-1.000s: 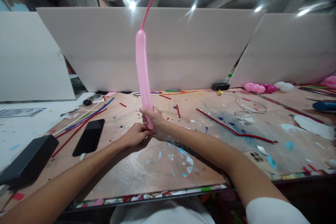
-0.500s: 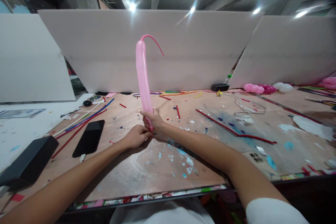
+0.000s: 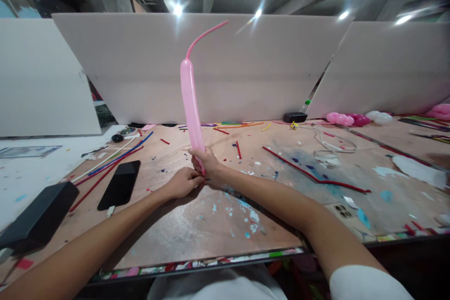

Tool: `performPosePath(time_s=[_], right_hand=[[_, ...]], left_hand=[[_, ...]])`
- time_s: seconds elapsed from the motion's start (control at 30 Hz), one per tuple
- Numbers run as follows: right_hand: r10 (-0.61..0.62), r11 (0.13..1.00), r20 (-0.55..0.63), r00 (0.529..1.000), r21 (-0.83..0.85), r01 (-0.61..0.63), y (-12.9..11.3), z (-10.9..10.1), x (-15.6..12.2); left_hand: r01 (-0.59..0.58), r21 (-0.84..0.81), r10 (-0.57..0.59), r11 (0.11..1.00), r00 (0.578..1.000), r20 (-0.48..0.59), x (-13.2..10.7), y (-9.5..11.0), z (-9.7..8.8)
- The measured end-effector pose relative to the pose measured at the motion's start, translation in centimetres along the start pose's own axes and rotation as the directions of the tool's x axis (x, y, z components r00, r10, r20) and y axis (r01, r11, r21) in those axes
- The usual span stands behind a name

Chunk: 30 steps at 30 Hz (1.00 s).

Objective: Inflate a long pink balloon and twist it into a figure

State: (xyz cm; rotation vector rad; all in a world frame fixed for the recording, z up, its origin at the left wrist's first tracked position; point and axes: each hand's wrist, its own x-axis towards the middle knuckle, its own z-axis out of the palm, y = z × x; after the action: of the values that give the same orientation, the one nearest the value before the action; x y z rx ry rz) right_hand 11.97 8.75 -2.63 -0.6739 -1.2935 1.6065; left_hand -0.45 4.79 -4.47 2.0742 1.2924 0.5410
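Note:
A long pink balloon (image 3: 191, 103) stands nearly upright above the table, leaning slightly left, with a thin uninflated tail curving up and right from its top. My right hand (image 3: 206, 163) is wrapped round its lower end. Just below and to the left, my left hand (image 3: 184, 182) pinches at the bottom end of the balloon, its fingertips close together. The knot or nozzle there is mostly hidden by the fingers.
A black phone (image 3: 119, 185) on a cable and a dark box (image 3: 40, 215) lie left. Uninflated balloons (image 3: 112, 166) are scattered about, one red balloon (image 3: 298, 167) to the right. Pink twisted balloons (image 3: 340, 118) and a black block (image 3: 295, 117) sit farther back. White boards (image 3: 211, 75) stand behind.
The balloon's thin tail has swung from drooping down on the right to pointing up and right. Both hands stay in nearly the same place.

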Motion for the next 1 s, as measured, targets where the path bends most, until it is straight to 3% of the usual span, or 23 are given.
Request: performPosePath(time_s=[0.4,0.57,0.73,1.0], right_hand=[[0.030,0.996,-0.017,0.999,0.081,-0.029,1.1,-0.6,0.8],[0.034,0.992,0.029,0.999,0.122,-0.037,-0.1,-0.3,0.2],[0.005,0.990,-0.004,1.000,0.138,-0.004,-1.3,0.1,-0.3],[-0.032,0.995,-0.009,0.999,0.091,0.033,0.3,0.0,0.3]], left_hand=[[0.016,-0.037,-0.016,0.999,1.000,0.010,-0.2,0.6,-0.2],[-0.015,-0.077,0.016,0.997,1.000,0.009,-0.1,0.0,-0.1],[-0.031,-0.056,0.031,0.998,0.999,-0.009,0.1,-0.4,0.0],[-0.018,-0.035,0.018,0.999,1.000,-0.013,0.0,0.0,0.0]])
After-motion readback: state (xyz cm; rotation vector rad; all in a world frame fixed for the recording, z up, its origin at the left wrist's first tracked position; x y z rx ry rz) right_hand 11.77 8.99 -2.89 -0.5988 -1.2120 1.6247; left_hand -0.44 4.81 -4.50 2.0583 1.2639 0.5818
